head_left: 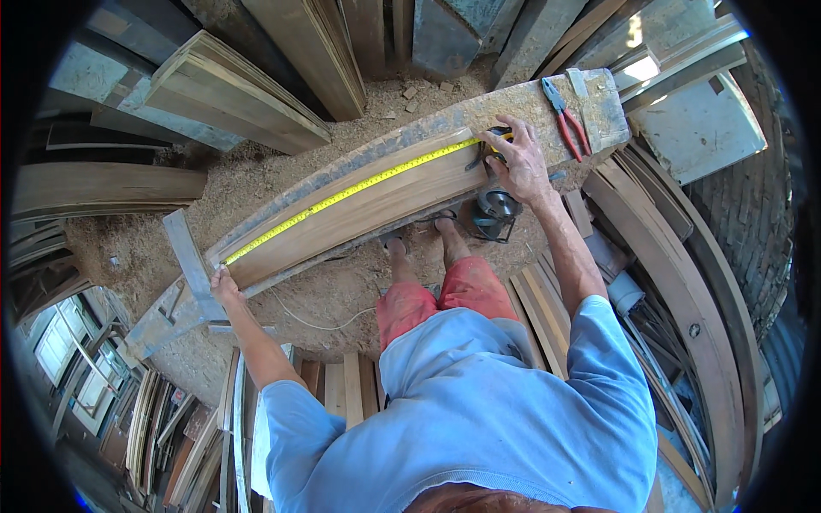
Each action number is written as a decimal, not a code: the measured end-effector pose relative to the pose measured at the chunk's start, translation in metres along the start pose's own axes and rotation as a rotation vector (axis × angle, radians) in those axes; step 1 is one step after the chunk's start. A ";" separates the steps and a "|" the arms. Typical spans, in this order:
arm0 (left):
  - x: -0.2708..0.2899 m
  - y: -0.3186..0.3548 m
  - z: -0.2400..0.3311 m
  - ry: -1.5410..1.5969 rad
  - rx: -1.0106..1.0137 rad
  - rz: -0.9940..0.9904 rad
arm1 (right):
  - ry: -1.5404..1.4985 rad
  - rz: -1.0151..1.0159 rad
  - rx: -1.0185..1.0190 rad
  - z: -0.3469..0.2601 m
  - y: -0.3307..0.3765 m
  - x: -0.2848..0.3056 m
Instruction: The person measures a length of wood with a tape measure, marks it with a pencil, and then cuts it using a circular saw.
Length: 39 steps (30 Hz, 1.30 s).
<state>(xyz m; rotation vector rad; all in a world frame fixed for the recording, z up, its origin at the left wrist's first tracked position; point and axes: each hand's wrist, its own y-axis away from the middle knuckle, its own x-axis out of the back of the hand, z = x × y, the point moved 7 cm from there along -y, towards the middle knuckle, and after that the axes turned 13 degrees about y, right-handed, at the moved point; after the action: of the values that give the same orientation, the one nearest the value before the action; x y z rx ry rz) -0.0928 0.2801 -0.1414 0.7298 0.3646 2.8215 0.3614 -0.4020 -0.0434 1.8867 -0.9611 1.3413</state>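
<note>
A yellow tape measure [358,189] is drawn out along a long wooden board [368,214] lying on the narrow workbench [605,107]. At the board's left end, my left hand [226,286] is closed in a pinch on the tape's end. My right hand [520,164] is closed round the dark case at the other end, its fingers curled over it and partly hiding it. Pliers with red handles [567,126] rest on the bench to the right of that hand.
A dark power tool [498,209] is below the bench, beside my feet. Planks [235,90] lean at the back left, and long boards [676,248] are piled on the right. Wood shavings [162,256] cover the floor; a pale cable [321,327] crosses it.
</note>
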 end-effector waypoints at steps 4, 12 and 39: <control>0.004 -0.002 -0.007 0.078 -0.007 0.001 | -0.001 0.001 -0.002 0.000 0.000 0.000; -0.013 0.020 0.010 -0.125 -0.117 0.010 | 0.010 -0.023 -0.021 0.002 0.001 -0.002; -0.022 0.036 0.021 -0.141 -0.141 -0.022 | -0.040 -0.336 0.108 -0.041 0.010 0.007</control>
<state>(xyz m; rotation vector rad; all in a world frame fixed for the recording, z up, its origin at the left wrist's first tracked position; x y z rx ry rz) -0.0688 0.2446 -0.1233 0.8807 0.1481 2.7222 0.3342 -0.3750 -0.0239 2.0541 -0.5653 1.1768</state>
